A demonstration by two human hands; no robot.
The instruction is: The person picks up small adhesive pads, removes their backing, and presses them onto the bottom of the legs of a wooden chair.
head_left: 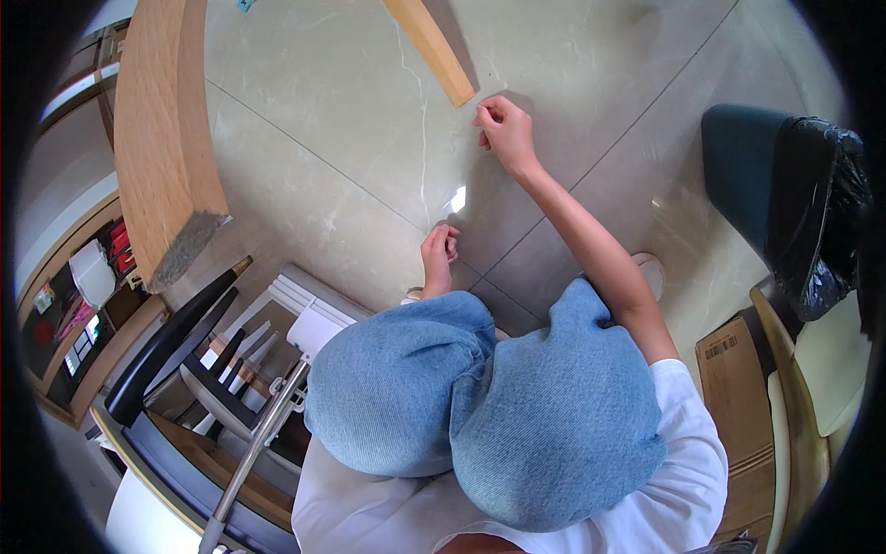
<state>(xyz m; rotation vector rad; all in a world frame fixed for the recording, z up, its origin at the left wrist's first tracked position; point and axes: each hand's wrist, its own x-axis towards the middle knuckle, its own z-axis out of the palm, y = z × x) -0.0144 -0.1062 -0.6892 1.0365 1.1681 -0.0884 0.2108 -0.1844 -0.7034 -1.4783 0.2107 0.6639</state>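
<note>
Light wooden plank (434, 46) lies slanted on the pale marble-look tile floor (351, 120), its near end just beside the right hand (506, 134) — fingers curled and pinched together, though whether they grip anything cannot be told. Lower, the left hand (440, 251) rests loosely curled on the floor, above 2 blue-denim knees (480, 397).

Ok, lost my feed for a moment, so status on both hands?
Right hand pinched shut near the tip of the wooden leg. Left hand curled low on the tile floor, contents hidden. Denim knees block the near view.
</note>
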